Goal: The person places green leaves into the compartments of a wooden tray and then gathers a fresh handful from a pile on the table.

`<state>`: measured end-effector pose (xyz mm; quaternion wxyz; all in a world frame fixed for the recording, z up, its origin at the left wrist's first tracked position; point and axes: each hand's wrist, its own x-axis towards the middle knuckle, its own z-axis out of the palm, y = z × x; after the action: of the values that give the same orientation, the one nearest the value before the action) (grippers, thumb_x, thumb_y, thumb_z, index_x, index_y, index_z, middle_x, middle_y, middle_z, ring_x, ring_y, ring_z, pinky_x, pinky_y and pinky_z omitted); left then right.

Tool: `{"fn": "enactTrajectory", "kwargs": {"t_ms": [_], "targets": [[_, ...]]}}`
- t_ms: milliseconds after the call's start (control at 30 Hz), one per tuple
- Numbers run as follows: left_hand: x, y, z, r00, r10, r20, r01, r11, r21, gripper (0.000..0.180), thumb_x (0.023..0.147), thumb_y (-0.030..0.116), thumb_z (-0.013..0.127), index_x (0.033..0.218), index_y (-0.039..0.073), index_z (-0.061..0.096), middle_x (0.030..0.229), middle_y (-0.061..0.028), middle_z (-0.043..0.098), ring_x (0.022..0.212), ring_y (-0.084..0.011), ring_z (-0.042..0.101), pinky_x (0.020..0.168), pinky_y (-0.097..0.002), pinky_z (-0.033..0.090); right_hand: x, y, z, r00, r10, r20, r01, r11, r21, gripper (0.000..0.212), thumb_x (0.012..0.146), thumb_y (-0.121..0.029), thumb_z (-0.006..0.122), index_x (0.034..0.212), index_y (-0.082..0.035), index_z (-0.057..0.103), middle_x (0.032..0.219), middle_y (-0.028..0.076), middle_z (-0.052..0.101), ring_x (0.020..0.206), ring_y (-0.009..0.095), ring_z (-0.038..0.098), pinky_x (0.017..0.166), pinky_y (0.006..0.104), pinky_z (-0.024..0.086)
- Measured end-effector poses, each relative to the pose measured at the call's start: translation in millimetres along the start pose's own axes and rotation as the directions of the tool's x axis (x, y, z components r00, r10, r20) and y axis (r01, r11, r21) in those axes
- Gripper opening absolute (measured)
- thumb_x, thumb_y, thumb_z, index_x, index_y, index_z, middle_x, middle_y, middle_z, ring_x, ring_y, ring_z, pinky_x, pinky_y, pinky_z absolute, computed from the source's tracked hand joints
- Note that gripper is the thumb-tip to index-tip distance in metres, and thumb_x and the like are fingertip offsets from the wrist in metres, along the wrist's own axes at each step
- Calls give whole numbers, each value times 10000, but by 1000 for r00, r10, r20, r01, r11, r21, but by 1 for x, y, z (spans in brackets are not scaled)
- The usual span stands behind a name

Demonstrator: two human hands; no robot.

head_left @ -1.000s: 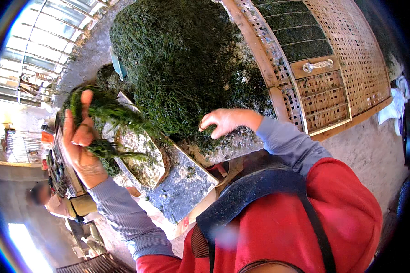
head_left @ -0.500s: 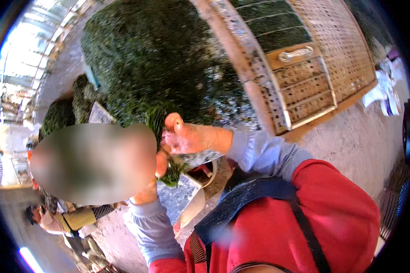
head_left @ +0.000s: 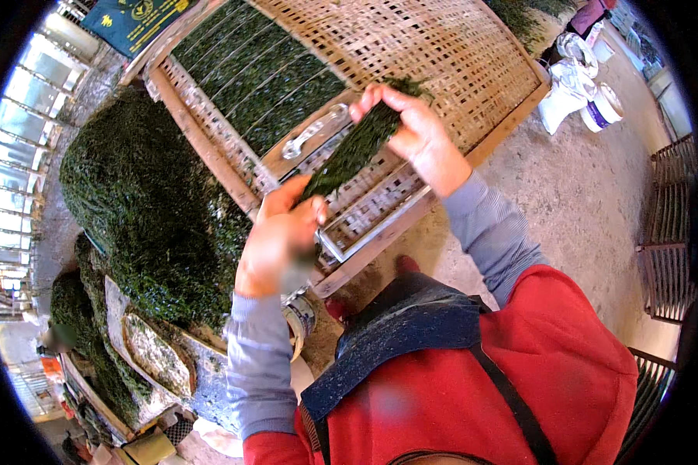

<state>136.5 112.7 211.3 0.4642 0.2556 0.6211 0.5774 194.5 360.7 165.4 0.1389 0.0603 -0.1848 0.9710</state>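
Between my two hands stretches a flat bundle of dark green strands [head_left: 354, 155]. My left hand [head_left: 275, 236] grips its near left end, part of that hand being blurred. At its far right end, my right hand [head_left: 423, 136] pinches it, with loose ends poking out past the fingers. Beneath it lies a thin wire-divided frame [head_left: 338, 246] on a woven slatted tray [head_left: 457, 62]. Rows of green strands [head_left: 256, 74] fill the frame's far part. Across the frame runs a wooden bar with a pale handle [head_left: 316, 132]; bare weave shows on the near side.
A large heap of green strands [head_left: 132, 194] rises at the left, beside the tray's wooden edge [head_left: 202, 143]. Below the tray stands a bucket [head_left: 298, 318]. White sacks [head_left: 570, 93] and a white tub [head_left: 602, 108] sit at the right, near slatted racks [head_left: 667, 232].
My view has turned right, toward the tray. Both hands have come from beside the heap to above the frame, and the green bundle now lies stretched between them.
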Motion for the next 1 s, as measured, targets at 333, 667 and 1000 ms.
{"fn": "enactTrajectory", "kwargs": {"t_ms": [333, 667, 1000], "targets": [[106, -66, -20, 913, -108, -394, 158, 983, 96, 137, 818, 65, 582, 934, -3, 556, 631, -17, 541, 417, -55, 435, 338, -208, 326, 49, -112, -149, 935, 18, -354, -39, 998, -52, 114, 834, 17, 511, 725, 29, 480, 735, 152, 516, 722, 316, 545, 829, 538, 474], [101, -99, -30, 772, -151, -618, 322, 930, 175, 105, 813, 68, 559, 805, -36, 543, 596, -47, 519, 378, -97, 410, 319, -255, 340, 66, -204, -102, 694, -234, -681, -688, 62, -723, 307, 794, -236, 612, 994, -11, 554, 905, 165, 618, 826, 315, 629, 793, 458, 511], [107, -107, -33, 767, 68, -638, 358, 779, 514, 332, 724, 148, 625, 962, -81, 583, 629, -173, 605, 450, -239, 581, 415, -343, 458, 50, 0, -65, 830, 549, -103, -176, 82, -981, 235, 885, -204, 577, 1004, -6, 626, 827, 82, 658, 657, 145, 649, 606, 255, 533]]}}
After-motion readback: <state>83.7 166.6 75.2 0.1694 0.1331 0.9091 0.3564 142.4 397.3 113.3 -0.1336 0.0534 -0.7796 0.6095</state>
